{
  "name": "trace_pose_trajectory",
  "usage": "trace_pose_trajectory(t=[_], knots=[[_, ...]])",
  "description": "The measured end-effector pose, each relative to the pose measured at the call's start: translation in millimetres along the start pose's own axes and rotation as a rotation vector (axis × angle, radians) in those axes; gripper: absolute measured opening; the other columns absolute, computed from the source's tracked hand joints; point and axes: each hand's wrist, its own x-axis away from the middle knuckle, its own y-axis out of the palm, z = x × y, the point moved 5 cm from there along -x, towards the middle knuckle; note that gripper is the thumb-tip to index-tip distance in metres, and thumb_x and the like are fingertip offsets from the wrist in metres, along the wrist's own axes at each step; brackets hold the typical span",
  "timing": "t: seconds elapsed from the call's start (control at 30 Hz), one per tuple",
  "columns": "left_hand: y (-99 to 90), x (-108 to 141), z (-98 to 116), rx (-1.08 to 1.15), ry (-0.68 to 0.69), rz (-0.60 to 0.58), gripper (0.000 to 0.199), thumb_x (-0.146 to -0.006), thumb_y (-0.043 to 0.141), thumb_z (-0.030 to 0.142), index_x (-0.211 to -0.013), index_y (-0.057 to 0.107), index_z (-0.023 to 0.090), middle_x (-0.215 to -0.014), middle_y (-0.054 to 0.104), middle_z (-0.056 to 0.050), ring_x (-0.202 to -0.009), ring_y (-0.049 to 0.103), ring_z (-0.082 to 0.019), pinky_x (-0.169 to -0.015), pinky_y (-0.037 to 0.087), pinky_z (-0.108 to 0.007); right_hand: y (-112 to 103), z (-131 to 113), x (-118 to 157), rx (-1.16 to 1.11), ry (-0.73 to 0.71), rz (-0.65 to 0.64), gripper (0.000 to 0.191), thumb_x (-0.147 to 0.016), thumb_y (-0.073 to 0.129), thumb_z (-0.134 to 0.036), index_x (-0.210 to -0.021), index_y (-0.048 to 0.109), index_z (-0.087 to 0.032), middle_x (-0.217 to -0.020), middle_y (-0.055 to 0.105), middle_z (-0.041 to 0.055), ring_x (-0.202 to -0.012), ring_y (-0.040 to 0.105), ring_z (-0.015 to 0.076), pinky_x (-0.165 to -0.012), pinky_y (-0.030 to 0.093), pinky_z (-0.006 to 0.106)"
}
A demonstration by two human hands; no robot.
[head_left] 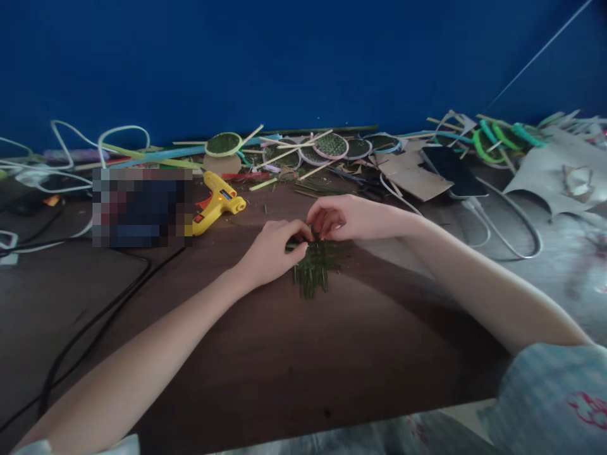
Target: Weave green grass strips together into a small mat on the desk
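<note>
Both pinching the top edge of the green weave (313, 268), left hand (272, 249) at nine o'clock, right hand (339, 218) at one, risking loose strips slipping out and unravelling.

Nothing legible anywhere in this shot. The yellow glue gun (219, 201) carries a small dark label on its side, too blurred to make out. A red mark sits on the pale sleeve (554, 398) at lower right, shape only, no letters to read. The phone (453, 170) screen is dark, showing no text.
</note>
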Motion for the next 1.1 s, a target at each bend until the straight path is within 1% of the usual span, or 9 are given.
trace_pose_trajectory(t=[0.23,0.47,0.57,0.67,0.77,0.83,0.9,1.0,1.1], knots=[[1.9,-1,0,-0.041,0.01,-0.029,0.022,-0.077,0.046,0.017,-0.093,0.06,0.021,-0.087,0.066,0.001,-0.081,0.057,-0.016,-0.082,0.038,-0.033,0,-2,0,-0.066,-0.006,-0.021,0.03,-0.072,0.055,-0.013,-0.101,0.051,-0.017,-0.094,0.064,0.0066,-0.083,0.062,0.0155,-0.072,0.05,0.028],[2.6,0,2,-0.052,0.032,-0.068,0.024,-0.079,0.043,0.018,-0.096,0.061,0.022,-0.094,0.066,0.0,-0.087,0.056,-0.018,-0.084,0.037,-0.034,-5,3,1,-0.209,0.142,0.0,0.028,-0.073,0.046,-0.007,-0.098,0.053,-0.016,-0.095,0.066,0.0081,-0.082,0.063,0.016,-0.072,0.052,0.029],[1.9,0,3,-0.044,0.045,-0.072,0.023,-0.08,0.043,0.017,-0.094,0.061,0.021,-0.095,0.066,0.0,-0.089,0.056,-0.018,-0.086,0.036,-0.035,-5,6,0,-0.191,0.201,0.03,0.018,-0.076,0.046,-0.011,-0.091,0.056,-0.015,-0.088,0.067,0.0087,-0.075,0.064,0.0156,-0.066,0.052,0.027],[1.5,-1,3,-0.039,0.046,-0.074,0.023,-0.08,0.043,0.017,-0.094,0.061,0.021,-0.096,0.067,0.0,-0.09,0.056,-0.018,-0.086,0.036,-0.035,-5,9,-1,-0.205,0.263,0.059,0.011,-0.081,0.046,-0.021,-0.082,0.056,-0.015,-0.077,0.067,0.0082,-0.064,0.063,0.0146,-0.054,0.048,0.024],[1.7,-1,3,-0.042,0.044,-0.08,0.023,-0.08,0.043,0.016,-0.094,0.061,0.021,-0.096,0.066,0.0,-0.09,0.056,-0.018,-0.085,0.036,-0.035,-7,12,0,-0.216,0.344,0.115,0.025,-0.086,0.042,-0.035,-0.077,0.054,-0.015,-0.066,0.065,0.0079,-0.053,0.061,0.0135,-0.045,0.042,0.023],[1.8,-1,3,-0.044,0.045,-0.081,0.023,-0.081,0.042,0.016,-0.094,0.06,0.021,-0.097,0.066,0.0,-0.091,0.056,-0.018,-0.085,0.036,-0.035,-7,12,0,-0.176,0.361,0.125,0.031,-0.086,0.041,-0.041,-0.075,0.053,-0.014,-0.065,0.064,0.008,-0.049,0.059,0.0124,-0.041,0.038,0.022],[1.8,0,3,-0.046,0.044,-0.078,0.022,-0.081,0.042,0.017,-0.094,0.06,0.021,-0.097,0.066,0.0,-0.091,0.056,-0.018,-0.085,0.036,-0.034,-4,12,0,-0.099,0.345,0.083,0.027,-0.084,0.046,-0.04,-0.075,0.053,-0.015,-0.064,0.063,0.0066,-0.047,0.057,0.011,-0.038,0.034,0.021],[1.4,0,3,-0.05,0.029,-0.068,0.021,-0.08,0.043,0.016,-0.094,0.059,0.021,-0.093,0.066,0.001,-0.087,0.056,-0.017,-0.085,0.036,-0.033,2,15,-1,0.026,0.319,0.013,0.012,-0.077,0.055,-0.027,-0.073,0.052,-0.016,-0.057,0.06,0.0011,-0.043,0.053,0.0085,-0.038,0.035,0.019],[0.2,0,3,-0.041,0.003,-0.04,0.02,-0.079,0.044,0.015,-0.092,0.057,0.02,-0.089,0.065,0.002,-0.084,0.056,-0.016,-0.083,0.037,-0.032,3,17,-1,0.102,0.325,0.025,0.005,-0.072,0.056,-0.018,-0.071,0.052,-0.016,-0.052,0.056,-0.0024,-0.041,0.049,0.0062,-0.041,0.039,0.019]])
